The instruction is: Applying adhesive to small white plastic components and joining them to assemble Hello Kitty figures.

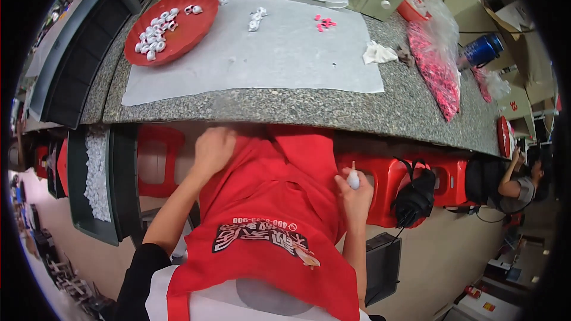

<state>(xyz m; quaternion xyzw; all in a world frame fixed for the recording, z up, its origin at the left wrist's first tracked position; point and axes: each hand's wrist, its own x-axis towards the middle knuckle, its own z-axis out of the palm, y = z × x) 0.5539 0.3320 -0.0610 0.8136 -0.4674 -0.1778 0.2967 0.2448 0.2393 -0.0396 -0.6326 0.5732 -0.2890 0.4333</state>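
Observation:
My left hand (212,150) is curled into a fist and rests on the red apron (270,202) over my lap, just below the stone table's front edge (285,113). It shows nothing in its grasp. My right hand (354,195) is at my right side, closed around a small white bottle with a pointed tip (353,178). On the table, a red plate (172,27) holds several small white parts. A few more white parts (256,19) and some pink parts (324,23) lie on a white sheet (262,53).
A crumpled white cloth (379,53) and clear bags of pink parts (437,68) lie at the right of the table. Red stools (392,181) and a black bag (414,199) stand under it. A dark tray of white parts (98,172) sits left. Another person (520,181) sits far right.

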